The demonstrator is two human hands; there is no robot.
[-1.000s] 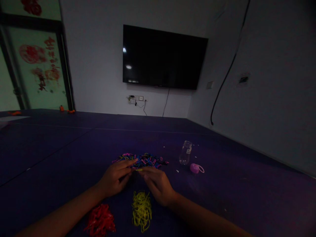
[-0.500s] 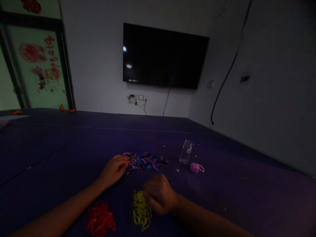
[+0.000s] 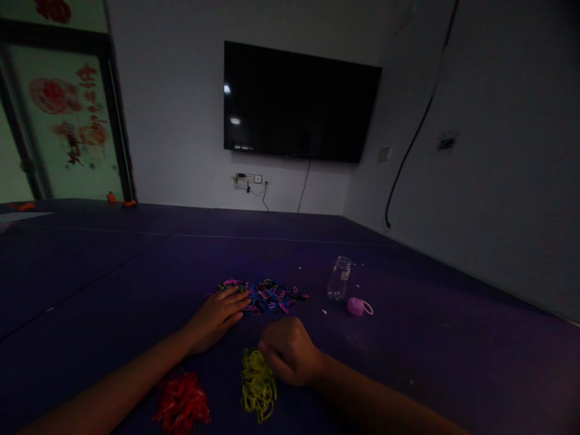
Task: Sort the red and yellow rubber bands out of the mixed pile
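My left hand [image 3: 222, 312] lies over the left part of a pile of mixed pink, blue and black rubber bands [image 3: 276, 297]. Its fingers are stretched out and touch the bands. Curled into a loose fist, my right hand [image 3: 290, 350] rests at the upper right edge of a pile of yellow rubber bands [image 3: 258, 386]. Whatever its fingers may hold is hidden. A pile of red rubber bands [image 3: 182, 403] sits below my left forearm.
Right of the mixed pile stands a clear bottle [image 3: 338, 281] without its cap. A pink cap with a loop [image 3: 356, 307] lies beside it. White scraps [image 3: 324, 312] dot the purple surface [image 3: 136, 290]. A television [image 3: 299, 103] hangs on the far wall.
My left hand has slid right across the mixed bands, its fingers flatter, and some bands now show to its left. My right hand has stayed almost in place.
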